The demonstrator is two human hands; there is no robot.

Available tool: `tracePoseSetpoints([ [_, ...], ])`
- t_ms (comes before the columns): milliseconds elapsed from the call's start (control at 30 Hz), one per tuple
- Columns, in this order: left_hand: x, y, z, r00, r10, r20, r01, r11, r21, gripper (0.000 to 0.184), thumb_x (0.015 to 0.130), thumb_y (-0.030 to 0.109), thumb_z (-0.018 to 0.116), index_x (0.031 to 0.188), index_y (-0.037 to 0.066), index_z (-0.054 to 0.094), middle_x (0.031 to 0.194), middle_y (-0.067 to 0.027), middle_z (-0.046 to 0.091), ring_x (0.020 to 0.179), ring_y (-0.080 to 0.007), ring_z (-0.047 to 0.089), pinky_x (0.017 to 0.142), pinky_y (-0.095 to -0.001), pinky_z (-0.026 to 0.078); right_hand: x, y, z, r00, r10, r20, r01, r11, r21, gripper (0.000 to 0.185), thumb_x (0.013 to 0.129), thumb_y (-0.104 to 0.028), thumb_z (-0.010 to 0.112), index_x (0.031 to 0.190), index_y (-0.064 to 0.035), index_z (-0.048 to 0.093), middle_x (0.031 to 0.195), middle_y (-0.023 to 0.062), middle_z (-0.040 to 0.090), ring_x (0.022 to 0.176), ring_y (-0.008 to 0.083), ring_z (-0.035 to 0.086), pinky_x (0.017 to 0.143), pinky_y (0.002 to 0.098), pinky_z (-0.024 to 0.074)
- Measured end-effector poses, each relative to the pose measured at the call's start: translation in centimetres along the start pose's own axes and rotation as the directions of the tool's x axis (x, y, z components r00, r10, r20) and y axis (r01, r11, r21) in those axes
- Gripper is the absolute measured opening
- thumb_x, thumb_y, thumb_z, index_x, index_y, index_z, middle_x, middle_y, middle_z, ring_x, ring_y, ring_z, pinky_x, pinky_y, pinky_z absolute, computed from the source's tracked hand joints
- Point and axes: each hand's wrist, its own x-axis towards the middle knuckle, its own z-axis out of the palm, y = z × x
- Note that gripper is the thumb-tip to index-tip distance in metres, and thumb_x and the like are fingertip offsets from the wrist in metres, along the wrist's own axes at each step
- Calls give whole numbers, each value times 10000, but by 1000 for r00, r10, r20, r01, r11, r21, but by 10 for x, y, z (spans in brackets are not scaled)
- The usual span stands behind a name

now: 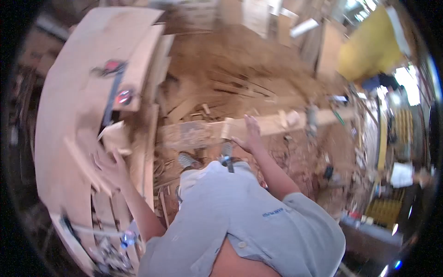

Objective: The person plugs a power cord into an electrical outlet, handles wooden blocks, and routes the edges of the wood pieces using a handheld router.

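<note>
My left hand [112, 171] has its fingers spread and lies over or against a narrow wooden strip [83, 161] on the stacked boards. Whether it presses on the strip cannot be made out, as the view is smeared. Just above that hand sits a pale wood block [116, 137]. My right hand [249, 135], fingers stretched out and thumb apart, is over a long wooden beam [272, 125]. Near its thumb a small wood piece [227, 128] stands on the beam; no grip on it shows.
Large flat boards [92, 60] are stacked at left, bearing a dark straight bar [113, 99] and a red-and-black item [123, 96]. Sawdust and wood scraps [240, 85] cover the floor. A yellow sheet [371, 46] is at upper right. A clear bottle [129, 238] is at lower left.
</note>
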Motion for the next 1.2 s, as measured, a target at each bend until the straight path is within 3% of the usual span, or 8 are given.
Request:
tracePoseSetpoints([
  [200,-61,133,45,875,275,398,-102,909,-404,380,993,186,796,1302,-10,695,1382,-201,678,1348,-399,611,1142,-496,498,-37,106,-26,918,243,-314,-202,966,159,1042,873,-448,868,1674,-40,342,1632,301,426,1532,483,379,1293,574,308],
  [333,-115,202,64,771,303,560,117,797,-592,298,981,146,786,1230,0,713,1253,-165,733,1174,-311,709,1057,-435,549,-59,239,-50,772,364,-522,-313,931,187,839,892,-331,861,1549,25,479,1497,305,557,1429,491,491,1240,563,395],
  [600,-226,378,55,679,291,674,103,871,-481,240,968,134,778,1170,6,762,1084,-160,790,991,-274,782,922,-401,604,-17,466,-122,591,764,-260,-769,631,107,1059,799,-487,921,1577,41,435,1599,348,475,1506,482,453,1208,544,439],
  [700,-273,435,56,553,266,790,165,894,-416,263,974,162,774,1186,8,759,1103,-172,790,1010,-288,783,923,-407,609,15,497,-128,588,805,-77,-799,593,103,1115,740,-551,935,1542,58,455,1493,351,589,1393,480,588,1131,550,511],
  [833,-326,495,54,355,303,884,251,881,-402,307,982,214,777,1213,13,753,1147,-177,784,1073,-312,771,954,-417,604,22,505,-136,592,806,11,-793,581,183,992,717,-524,945,1420,70,575,1312,343,710,1203,483,714,1027,563,570],
  [1000,-361,541,59,207,511,834,241,799,-550,473,957,335,827,1297,25,715,1253,-178,756,1174,-344,736,1021,-429,583,-11,477,-148,647,762,30,-562,450,694,567,791,-303,907,1173,56,690,1031,175,756,912,300,752,820,451,612],
  [1067,-358,572,58,114,591,798,192,776,-601,611,932,391,854,1393,37,667,1334,-187,725,1242,-364,707,1069,-442,563,-27,434,-175,735,663,141,-322,159,933,449,819,-222,870,1137,45,698,978,126,746,836,255,742,775,412,615],
  [1200,-356,649,36,266,799,539,229,491,-841,1034,809,401,974,1619,49,435,1507,-232,604,1395,-383,614,1157,-455,517,-47,324,-229,904,317,287,-94,-506,857,385,907,-202,765,1217,11,685,1051,97,727,923,278,741,876,406,628],
])
